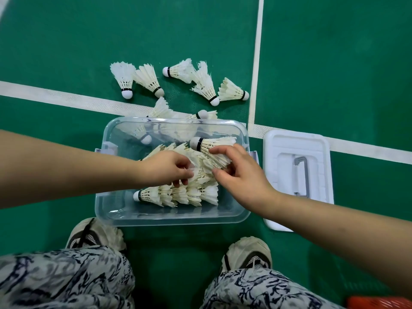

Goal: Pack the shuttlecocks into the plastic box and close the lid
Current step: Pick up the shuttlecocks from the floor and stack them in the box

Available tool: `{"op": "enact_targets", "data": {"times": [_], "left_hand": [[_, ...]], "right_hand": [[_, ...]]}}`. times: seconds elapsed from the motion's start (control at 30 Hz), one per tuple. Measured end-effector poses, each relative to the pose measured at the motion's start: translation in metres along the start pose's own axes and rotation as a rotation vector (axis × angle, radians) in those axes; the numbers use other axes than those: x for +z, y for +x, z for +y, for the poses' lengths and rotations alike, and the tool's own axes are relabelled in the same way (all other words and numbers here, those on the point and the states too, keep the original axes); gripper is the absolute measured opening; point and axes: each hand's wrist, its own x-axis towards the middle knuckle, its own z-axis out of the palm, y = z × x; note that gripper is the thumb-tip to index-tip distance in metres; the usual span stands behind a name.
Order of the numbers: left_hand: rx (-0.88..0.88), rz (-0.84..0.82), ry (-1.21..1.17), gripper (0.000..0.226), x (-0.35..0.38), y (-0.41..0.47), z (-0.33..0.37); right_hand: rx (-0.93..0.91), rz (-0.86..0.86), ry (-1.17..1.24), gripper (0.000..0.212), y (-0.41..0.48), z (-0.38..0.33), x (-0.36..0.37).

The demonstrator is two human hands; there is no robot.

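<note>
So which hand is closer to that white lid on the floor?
Right. The right hand grips shuttlecocks inside the plastic box, by the wall beside the lid; the left hand holds more over the box's middle, farther from it.

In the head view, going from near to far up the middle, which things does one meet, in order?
Patterned trousers, white sneakers, clear plastic box, where the left hand and right hand grip stacked white feather shuttlecocks, loose white feather shuttlecocks on the green floor.

Bare forearms, white trousers with navy print, off-white trainers
</note>
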Motion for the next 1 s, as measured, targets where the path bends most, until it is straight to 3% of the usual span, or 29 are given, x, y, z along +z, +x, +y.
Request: {"op": "enact_targets", "data": {"times": [0.23, 0.4, 0.5, 0.57, 0.63, 0.77, 0.87, 1.0], "left_hand": [[-0.046, -0.134, 0.086, 0.006, 0.002, 0.008, -0.001], [-0.046, -0.208, 0.128, 0.018, -0.003, 0.004, -0.005], [-0.052, -0.164, 0.136, 0.017, -0.020, 0.000, -0.009], [-0.077, -0.112, 0.126, 0.004, -0.032, -0.001, -0.015], [-0.083, -0.046, 0.092, 0.009, -0.041, -0.004, -0.018], [0.101, 0.075, 0.098, 0.026, -0.055, -0.008, -0.006], [0.287, 0.025, 0.215, 0.051, -0.058, -0.015, 0.007], [0.499, -0.003, 0.355, 0.038, -0.051, -0.022, 0.002]], "right_hand": [[0.011, -0.034, -0.002, 0.033, 0.001, -0.002, 0.000], [-0.007, -0.054, -0.011, 0.026, 0.002, -0.003, 0.000], [-0.023, -0.053, 0.011, 0.016, 0.001, -0.003, 0.000], [-0.035, -0.051, 0.014, 0.016, 0.000, -0.003, 0.001], [-0.040, -0.068, 0.012, 0.016, 0.000, -0.004, 0.003], [-0.060, -0.127, -0.005, 0.013, 0.003, -0.009, 0.006], [-0.093, -0.177, -0.015, 0.009, 0.005, -0.012, 0.010], [-0.145, -0.196, -0.072, 0.016, 0.009, -0.017, 0.017]]}}
